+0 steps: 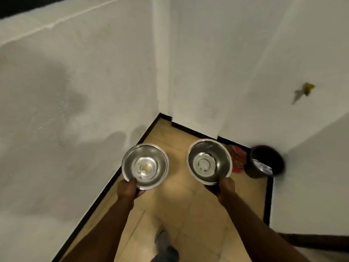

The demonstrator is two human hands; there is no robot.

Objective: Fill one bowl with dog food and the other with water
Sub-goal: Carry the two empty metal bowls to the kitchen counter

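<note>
Blurred floor, bin, foot

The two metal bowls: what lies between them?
Nothing is held between the left bowl and the right bowl; the head view shows only bare tan floor tiles far below the gap.

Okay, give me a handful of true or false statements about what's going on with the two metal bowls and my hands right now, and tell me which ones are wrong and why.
1. Each hand holds one metal bowl. True: the left hand grips the left bowl and the right hand grips the right bowl.
2. The left bowl is full of dog food. False: both bowls look empty, bare metal showing inside.
3. The bowls are stacked together. False: they are held apart, side by side.
4. A dark bin stands in the corner to the right. True.
5. Both bowls rest on the floor. False: they are held above the tiled floor.
</note>
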